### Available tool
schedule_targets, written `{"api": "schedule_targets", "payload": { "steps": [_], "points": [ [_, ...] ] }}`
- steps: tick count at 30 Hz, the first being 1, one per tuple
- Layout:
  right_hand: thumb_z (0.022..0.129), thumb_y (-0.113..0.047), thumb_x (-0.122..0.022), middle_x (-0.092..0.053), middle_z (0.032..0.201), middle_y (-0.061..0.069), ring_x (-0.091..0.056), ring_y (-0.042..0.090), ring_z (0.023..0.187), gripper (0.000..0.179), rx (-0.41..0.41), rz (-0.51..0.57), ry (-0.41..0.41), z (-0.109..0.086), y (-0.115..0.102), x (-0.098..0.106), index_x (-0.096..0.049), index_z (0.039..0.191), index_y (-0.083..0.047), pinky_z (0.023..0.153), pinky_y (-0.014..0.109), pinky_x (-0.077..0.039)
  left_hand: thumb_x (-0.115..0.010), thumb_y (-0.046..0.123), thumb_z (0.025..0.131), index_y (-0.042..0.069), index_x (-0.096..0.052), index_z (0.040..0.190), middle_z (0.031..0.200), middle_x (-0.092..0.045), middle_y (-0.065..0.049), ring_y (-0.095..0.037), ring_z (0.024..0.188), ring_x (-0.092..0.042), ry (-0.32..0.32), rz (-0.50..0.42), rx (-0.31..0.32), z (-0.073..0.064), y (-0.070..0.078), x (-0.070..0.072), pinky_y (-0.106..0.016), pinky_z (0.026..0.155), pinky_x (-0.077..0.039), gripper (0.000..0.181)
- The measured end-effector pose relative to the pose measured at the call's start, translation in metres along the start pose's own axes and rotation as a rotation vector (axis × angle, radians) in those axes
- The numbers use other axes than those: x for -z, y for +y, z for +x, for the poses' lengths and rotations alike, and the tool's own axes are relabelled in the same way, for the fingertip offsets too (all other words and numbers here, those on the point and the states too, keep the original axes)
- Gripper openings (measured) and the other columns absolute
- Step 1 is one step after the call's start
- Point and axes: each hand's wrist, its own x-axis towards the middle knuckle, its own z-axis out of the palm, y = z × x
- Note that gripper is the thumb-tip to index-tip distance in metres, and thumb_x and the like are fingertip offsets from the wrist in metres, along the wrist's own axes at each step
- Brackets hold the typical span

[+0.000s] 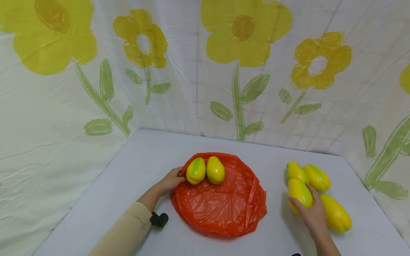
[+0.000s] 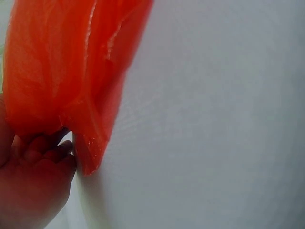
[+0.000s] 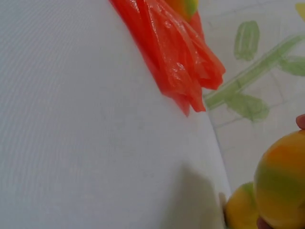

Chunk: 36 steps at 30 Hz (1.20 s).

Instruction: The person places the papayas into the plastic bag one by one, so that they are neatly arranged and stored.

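Picking step, apparently: right hand (image 1: pixel 315 214) curls round a yellow-green oval fruit (image 1: pixel 298 192) at lower right, left hand (image 1: pixel 171 182) grips a crinkled red plastic bag (image 1: pixel 221 213), lower centre; next move likely calls for lifting leftward.

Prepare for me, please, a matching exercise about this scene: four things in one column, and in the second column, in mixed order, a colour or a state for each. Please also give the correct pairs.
Things
1. bag
2. left hand
3. right hand
4. sleeve

Colours and states
A. grips a yellow and green fruit
B. beige
C. red and crinkled
D. holds the edge of a plastic thing

Right pairs: 1-C; 2-D; 3-A; 4-B
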Motion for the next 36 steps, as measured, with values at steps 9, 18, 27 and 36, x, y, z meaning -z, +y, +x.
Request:
{"api": "schedule_targets", "payload": {
  "steps": [9, 18, 27, 36],
  "points": [
    [0.084, -0.044, -0.062, -0.014, 0.151, 0.024, -0.025, 0.042, 0.126, 0.091, 0.055, 0.023, -0.066, 0.006, -0.023, -0.015, -0.004, 0.151, -0.023, 0.104, 0.063, -0.028, -0.049, 0.007, 0.090, 0.004, -0.051, 0.124, 0.111, -0.058, -0.013, -0.017, 0.083, -0.058, -0.009, 0.004, -0.020, 0.000, -0.001, 0.001, -0.033, 0.078, -0.057, 0.034],
    [0.085, -0.033, -0.064, -0.019, 0.151, 0.019, -0.030, 0.038, 0.127, 0.085, 0.145, 0.119, -0.074, 0.020, -0.059, -0.044, -0.011, 0.150, -0.019, 0.105, 0.059, -0.033, -0.049, 0.006, 0.090, 0.004, -0.052, 0.123, 0.109, -0.058, -0.012, -0.016, 0.083, -0.058, -0.009, 0.006, -0.027, 0.001, 0.000, 0.002, -0.032, 0.077, -0.057, 0.034],
    [0.085, -0.029, -0.063, -0.028, 0.147, 0.016, -0.036, 0.034, 0.123, 0.082, 0.132, 0.193, -0.137, 0.031, -0.086, -0.075, -0.012, 0.149, -0.021, 0.105, 0.053, -0.037, -0.049, 0.006, 0.090, 0.004, -0.052, 0.123, 0.110, -0.059, -0.011, -0.017, 0.085, -0.057, -0.003, 0.020, -0.019, 0.001, 0.002, 0.001, -0.033, 0.080, -0.056, 0.034],
    [0.085, -0.024, -0.063, -0.034, 0.141, 0.014, -0.040, 0.032, 0.120, 0.078, 0.167, 0.274, -0.159, 0.037, -0.102, -0.107, -0.017, 0.147, -0.019, 0.104, 0.050, -0.040, -0.050, 0.006, 0.090, 0.004, -0.053, 0.123, 0.109, -0.059, -0.012, -0.017, 0.085, -0.057, 0.002, 0.025, -0.017, 0.000, 0.000, 0.001, -0.033, 0.079, -0.056, 0.034]
  ]
}}
